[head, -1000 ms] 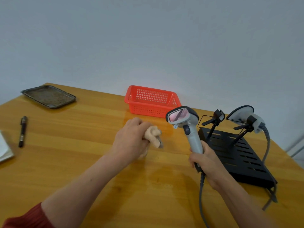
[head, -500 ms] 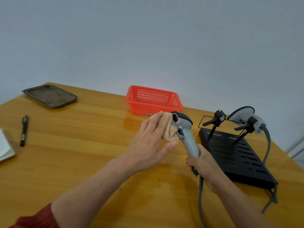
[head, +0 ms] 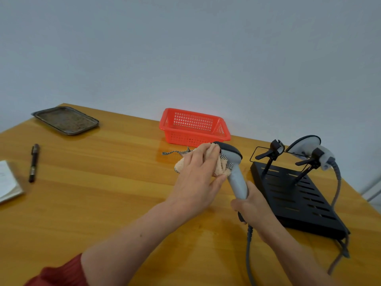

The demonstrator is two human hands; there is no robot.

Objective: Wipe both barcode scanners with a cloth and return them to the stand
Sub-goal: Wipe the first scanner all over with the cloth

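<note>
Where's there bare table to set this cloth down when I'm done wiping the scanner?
Bare wood lies between the pen and your left hand, and between the metal tray and the red basket. It's crowded on the right: the stand, the cables and the second scanner sit beside your right hand.

Table [head: 103, 203] before you, tray [head: 66, 120] far left, pen [head: 34, 162] and notebook [head: 8, 182] nearer left, basket [head: 194, 129] far centre, stand [head: 288, 193] at right, docked scanner [head: 309, 147] on its far-right holder, held scanner [head: 235, 168] just left of the stand, cloth [head: 181, 166] against its left side.
</note>
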